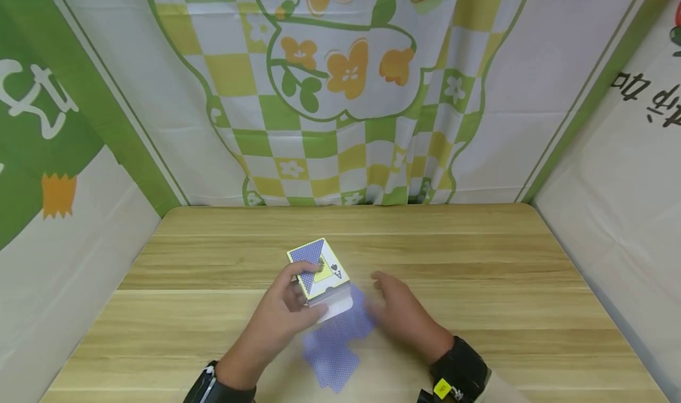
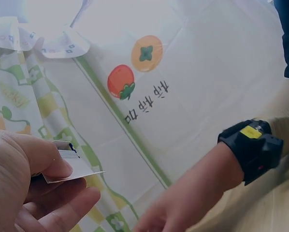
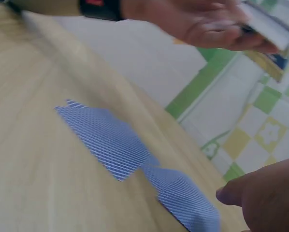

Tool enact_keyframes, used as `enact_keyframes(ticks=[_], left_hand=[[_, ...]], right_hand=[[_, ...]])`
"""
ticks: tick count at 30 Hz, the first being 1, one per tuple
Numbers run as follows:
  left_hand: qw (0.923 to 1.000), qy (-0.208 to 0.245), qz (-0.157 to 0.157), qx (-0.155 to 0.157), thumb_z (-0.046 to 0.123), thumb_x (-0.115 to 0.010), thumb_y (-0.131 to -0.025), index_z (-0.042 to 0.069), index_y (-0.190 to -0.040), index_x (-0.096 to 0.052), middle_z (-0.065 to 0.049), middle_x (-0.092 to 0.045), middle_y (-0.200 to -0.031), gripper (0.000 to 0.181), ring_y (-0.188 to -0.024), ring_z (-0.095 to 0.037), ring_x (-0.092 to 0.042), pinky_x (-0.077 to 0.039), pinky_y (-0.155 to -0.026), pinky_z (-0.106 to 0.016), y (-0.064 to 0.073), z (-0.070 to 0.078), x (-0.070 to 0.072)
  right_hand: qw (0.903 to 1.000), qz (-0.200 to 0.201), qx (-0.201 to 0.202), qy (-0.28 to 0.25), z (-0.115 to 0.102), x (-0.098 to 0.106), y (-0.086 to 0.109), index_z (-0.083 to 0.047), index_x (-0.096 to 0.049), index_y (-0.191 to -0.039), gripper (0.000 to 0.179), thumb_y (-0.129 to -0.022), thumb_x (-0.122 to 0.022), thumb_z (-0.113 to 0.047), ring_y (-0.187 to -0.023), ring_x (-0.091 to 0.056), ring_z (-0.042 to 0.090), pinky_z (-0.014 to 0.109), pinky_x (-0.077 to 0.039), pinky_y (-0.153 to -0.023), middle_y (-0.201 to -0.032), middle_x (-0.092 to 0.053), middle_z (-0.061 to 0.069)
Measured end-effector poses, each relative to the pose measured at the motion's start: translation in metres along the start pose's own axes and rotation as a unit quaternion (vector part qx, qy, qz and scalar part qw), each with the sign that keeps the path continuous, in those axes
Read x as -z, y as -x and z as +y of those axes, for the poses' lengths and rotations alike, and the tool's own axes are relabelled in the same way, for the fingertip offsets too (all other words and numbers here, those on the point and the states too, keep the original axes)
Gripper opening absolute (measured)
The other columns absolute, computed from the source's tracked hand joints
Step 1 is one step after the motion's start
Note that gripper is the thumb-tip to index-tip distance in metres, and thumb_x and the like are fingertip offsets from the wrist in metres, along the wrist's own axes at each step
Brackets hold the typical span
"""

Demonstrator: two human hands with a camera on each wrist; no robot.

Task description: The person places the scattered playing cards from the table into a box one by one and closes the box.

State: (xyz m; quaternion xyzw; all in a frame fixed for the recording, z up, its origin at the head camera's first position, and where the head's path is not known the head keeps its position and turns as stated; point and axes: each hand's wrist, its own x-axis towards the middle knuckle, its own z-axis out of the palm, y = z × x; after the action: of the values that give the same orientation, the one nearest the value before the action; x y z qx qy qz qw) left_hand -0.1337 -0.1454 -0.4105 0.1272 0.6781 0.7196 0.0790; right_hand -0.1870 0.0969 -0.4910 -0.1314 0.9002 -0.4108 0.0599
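My left hand (image 1: 284,305) grips a playing-card box (image 1: 319,267) with a blue-patterned corner, yellow trim and an ace design on its face. The box's white end flap (image 1: 335,305) stands out toward the thumb; in the left wrist view the thumb presses near that flap (image 2: 81,173). Blue-backed playing cards (image 1: 331,356) lie loosely overlapped and face down on the table below the box. My right hand (image 1: 404,311), slightly blurred, is just right of these cards (image 3: 106,137), with nothing visible in its loosely bent fingers. Its fingertips are partly hidden.
The light wooden table (image 1: 479,261) carries the cards near its front. A green-and-yellow checked curtain (image 1: 340,143) hangs behind its far edge, and white printed cloths flank both sides. A black band with a yellow tag (image 1: 460,370) is on the right wrist.
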Motion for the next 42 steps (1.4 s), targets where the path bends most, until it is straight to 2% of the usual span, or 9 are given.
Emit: enact_keyframes(ticks=[5, 8, 11, 15, 18, 24, 31, 37, 42], left_hand=[[1.0000, 0.002, 0.008, 0.002, -0.009, -0.070, -0.084, 0.004, -0.136, -0.041, -0.019, -0.064, -0.116, 0.061, -0.101, -0.024, -0.067, -0.060, -0.080, -0.031, 0.000, 0.002, 0.001], [0.9999, 0.005, 0.010, 0.001, -0.009, -0.070, -0.084, 0.003, -0.135, -0.040, -0.019, -0.063, -0.117, 0.061, -0.103, -0.024, -0.066, -0.060, -0.081, -0.031, 0.000, 0.002, 0.000], [0.9999, 0.006, 0.011, -0.001, -0.009, -0.070, -0.084, 0.004, -0.136, -0.041, -0.020, -0.063, -0.119, 0.061, -0.106, -0.024, -0.066, -0.059, -0.083, -0.032, 0.001, 0.002, 0.000], [0.9998, 0.004, 0.017, -0.002, -0.009, -0.071, -0.084, 0.004, -0.135, -0.041, -0.021, -0.064, -0.120, 0.060, -0.107, -0.023, -0.066, -0.059, -0.083, -0.031, 0.001, 0.002, 0.000], [0.9998, 0.007, 0.019, -0.003, -0.009, -0.072, -0.083, 0.005, -0.134, -0.042, -0.021, -0.064, -0.119, 0.060, -0.106, -0.023, -0.067, -0.059, -0.082, -0.031, 0.001, 0.002, 0.000], [0.9997, 0.018, 0.015, -0.010, -0.009, -0.072, -0.083, 0.010, -0.131, -0.045, -0.018, -0.065, -0.117, 0.058, -0.105, -0.023, -0.067, -0.059, -0.082, -0.032, 0.002, 0.000, 0.000], [0.9995, 0.025, 0.003, -0.019, -0.010, -0.070, -0.084, 0.011, -0.132, -0.045, -0.018, -0.064, -0.120, 0.058, -0.107, -0.024, -0.067, -0.059, -0.084, -0.032, 0.002, -0.002, 0.000], [0.9992, 0.026, -0.006, -0.029, -0.010, -0.069, -0.085, 0.011, -0.132, -0.045, -0.016, -0.064, -0.119, 0.057, -0.107, -0.024, -0.067, -0.059, -0.084, -0.032, 0.003, -0.003, 0.001], [0.9993, 0.022, -0.007, -0.029, -0.009, -0.070, -0.085, 0.008, -0.133, -0.044, -0.017, -0.065, -0.118, 0.057, -0.107, -0.024, -0.067, -0.059, -0.084, -0.032, 0.002, -0.003, 0.001]], right_hand=[[0.9961, -0.007, 0.040, 0.078, -0.010, -0.019, -0.003, 0.001, -0.052, -0.140, 0.062, -0.090, -0.072, -0.030, -0.122, -0.054, 0.039, 0.057, -0.044, -0.103, -0.130, -0.061, 0.019], [0.9857, -0.014, 0.056, 0.158, -0.022, -0.028, -0.006, -0.005, -0.060, -0.127, 0.051, -0.089, -0.071, -0.036, -0.103, -0.056, 0.031, 0.051, -0.044, -0.090, -0.109, -0.064, 0.010], [0.9766, -0.033, 0.046, 0.208, -0.033, -0.034, -0.006, -0.007, -0.061, -0.121, 0.046, -0.086, -0.070, -0.036, -0.090, -0.050, 0.025, 0.044, -0.040, -0.080, -0.094, -0.056, 0.005], [0.9831, -0.067, 0.001, 0.170, -0.042, -0.036, 0.001, -0.002, -0.060, -0.117, 0.047, -0.083, -0.072, -0.032, -0.087, -0.045, 0.025, 0.038, -0.040, -0.071, -0.094, -0.050, 0.008], [0.9842, -0.092, 0.008, 0.151, -0.045, -0.033, 0.008, 0.000, -0.060, -0.105, 0.041, -0.082, -0.075, -0.031, -0.086, -0.043, 0.024, 0.035, -0.039, -0.067, -0.094, -0.048, 0.007], [0.9626, -0.137, 0.089, 0.216, -0.047, -0.027, 0.016, -0.001, -0.062, -0.106, 0.048, -0.069, -0.081, -0.027, -0.090, -0.041, 0.022, 0.035, -0.039, -0.075, -0.098, -0.047, 0.005], [0.9480, -0.161, 0.132, 0.241, -0.046, -0.021, 0.024, -0.009, -0.060, -0.110, 0.048, -0.070, -0.081, -0.027, -0.087, -0.040, 0.016, 0.029, -0.036, -0.073, -0.094, -0.044, -0.002], [0.9475, -0.168, 0.119, 0.245, -0.052, -0.019, 0.024, -0.010, -0.061, -0.110, 0.053, -0.064, -0.083, -0.024, -0.087, -0.041, 0.017, 0.030, -0.038, -0.073, -0.093, -0.045, -0.001], [0.9487, -0.195, 0.095, 0.229, -0.055, -0.017, 0.022, -0.014, -0.062, -0.114, 0.053, -0.067, -0.085, -0.022, -0.091, -0.043, 0.016, 0.029, -0.040, -0.073, -0.097, -0.046, -0.003]])
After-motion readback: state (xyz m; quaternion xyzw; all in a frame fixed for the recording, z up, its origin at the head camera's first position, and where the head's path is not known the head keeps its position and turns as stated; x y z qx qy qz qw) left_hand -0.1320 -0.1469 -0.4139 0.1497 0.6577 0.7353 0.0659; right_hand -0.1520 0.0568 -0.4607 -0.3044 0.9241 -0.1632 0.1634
